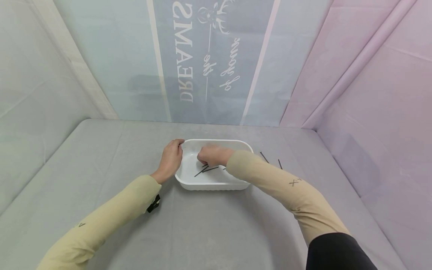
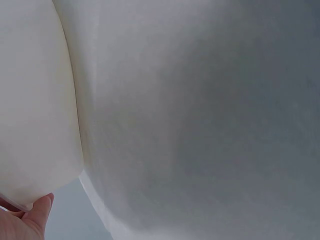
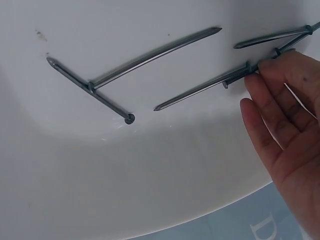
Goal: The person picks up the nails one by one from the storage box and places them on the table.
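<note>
A white rectangular plastic basin [image 1: 189, 180] with rounded corners sits on the table. At its left end my left hand [image 1: 171, 157] grips the rim; the left wrist view shows fingers of that hand [image 2: 27, 222] at the basin's edge [image 2: 40, 100]. Inside lie several dark steel nails [image 1: 210, 169], some crossing each other. My right hand [image 1: 213, 154] reaches down into the basin, blurred in the head view. In the right wrist view its fingertips pinch at a nail [image 3: 236, 81] among a cluster, partly covering it. Two other nails [image 3: 155, 59] lie crossed, away from the fingers.
Right of the basin, two more nails [image 1: 264, 157] lie on the grey cloth-covered table [image 1: 209, 228]. A small black object [image 1: 153, 204] shows beside the left sleeve. Fabric walls stand around the table, with a printed curtain [image 1: 209, 75] behind it.
</note>
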The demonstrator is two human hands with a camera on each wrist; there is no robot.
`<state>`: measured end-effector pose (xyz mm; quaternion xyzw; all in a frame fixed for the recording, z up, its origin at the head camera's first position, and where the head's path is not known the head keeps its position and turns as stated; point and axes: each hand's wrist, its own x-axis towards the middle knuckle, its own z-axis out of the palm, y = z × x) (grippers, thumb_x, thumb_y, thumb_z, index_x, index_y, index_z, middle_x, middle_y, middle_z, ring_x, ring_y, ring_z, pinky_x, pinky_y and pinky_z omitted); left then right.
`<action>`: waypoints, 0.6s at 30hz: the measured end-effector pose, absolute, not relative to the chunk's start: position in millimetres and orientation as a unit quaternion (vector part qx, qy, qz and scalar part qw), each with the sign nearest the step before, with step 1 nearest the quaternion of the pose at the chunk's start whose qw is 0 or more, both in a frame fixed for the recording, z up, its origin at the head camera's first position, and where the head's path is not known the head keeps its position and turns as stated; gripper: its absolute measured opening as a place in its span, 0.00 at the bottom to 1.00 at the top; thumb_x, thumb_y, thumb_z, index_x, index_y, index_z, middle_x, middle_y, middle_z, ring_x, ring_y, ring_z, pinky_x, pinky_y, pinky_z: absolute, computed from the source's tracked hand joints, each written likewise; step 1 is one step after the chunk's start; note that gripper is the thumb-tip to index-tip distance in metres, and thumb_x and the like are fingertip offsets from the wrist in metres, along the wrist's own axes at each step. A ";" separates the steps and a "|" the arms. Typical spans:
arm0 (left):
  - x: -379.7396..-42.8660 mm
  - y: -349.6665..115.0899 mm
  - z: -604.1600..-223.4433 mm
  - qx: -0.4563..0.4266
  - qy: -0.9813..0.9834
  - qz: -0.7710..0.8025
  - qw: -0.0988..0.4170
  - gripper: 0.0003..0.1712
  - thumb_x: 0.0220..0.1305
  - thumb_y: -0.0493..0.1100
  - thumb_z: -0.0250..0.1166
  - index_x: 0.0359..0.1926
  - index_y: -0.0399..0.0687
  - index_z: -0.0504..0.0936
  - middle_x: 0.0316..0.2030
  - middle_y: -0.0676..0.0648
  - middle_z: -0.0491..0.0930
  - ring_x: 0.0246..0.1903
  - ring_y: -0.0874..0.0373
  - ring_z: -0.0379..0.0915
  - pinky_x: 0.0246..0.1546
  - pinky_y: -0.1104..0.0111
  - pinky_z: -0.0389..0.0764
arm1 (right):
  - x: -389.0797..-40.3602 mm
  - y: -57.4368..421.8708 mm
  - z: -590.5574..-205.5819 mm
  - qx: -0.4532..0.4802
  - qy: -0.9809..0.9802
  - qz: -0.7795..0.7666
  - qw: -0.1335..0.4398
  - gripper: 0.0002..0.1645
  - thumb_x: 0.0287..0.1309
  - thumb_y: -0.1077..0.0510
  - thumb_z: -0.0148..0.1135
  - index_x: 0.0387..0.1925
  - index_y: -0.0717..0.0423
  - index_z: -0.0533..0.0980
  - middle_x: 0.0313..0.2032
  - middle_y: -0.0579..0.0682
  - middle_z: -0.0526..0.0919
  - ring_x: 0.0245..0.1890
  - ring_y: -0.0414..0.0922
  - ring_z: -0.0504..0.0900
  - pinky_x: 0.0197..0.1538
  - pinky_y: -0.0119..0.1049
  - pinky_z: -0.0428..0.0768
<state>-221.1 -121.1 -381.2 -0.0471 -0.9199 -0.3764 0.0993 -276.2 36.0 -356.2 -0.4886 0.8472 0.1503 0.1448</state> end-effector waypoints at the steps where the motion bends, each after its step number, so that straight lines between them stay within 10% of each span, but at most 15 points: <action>1: -221.0 -121.2 -381.2 -0.046 -0.920 -0.377 0.099 0.19 0.69 0.34 0.41 0.56 0.31 0.68 0.51 0.35 0.71 0.52 0.46 0.68 0.51 0.59 0.73 | -276.6 35.4 -357.0 -0.487 0.847 0.153 0.147 0.14 0.42 0.73 0.56 0.20 0.49 0.72 0.19 0.41 0.69 0.23 0.39 0.68 0.28 0.28 0.68; 18: -220.8 -120.2 -381.1 -0.046 -0.918 -0.381 0.104 0.19 0.68 0.33 0.42 0.55 0.31 0.69 0.50 0.35 0.72 0.51 0.45 0.69 0.50 0.58 0.73 | -274.8 33.4 -344.1 -0.435 0.873 0.130 0.180 0.10 0.44 0.70 0.59 0.26 0.53 0.75 0.23 0.43 0.74 0.25 0.40 0.69 0.29 0.29 0.70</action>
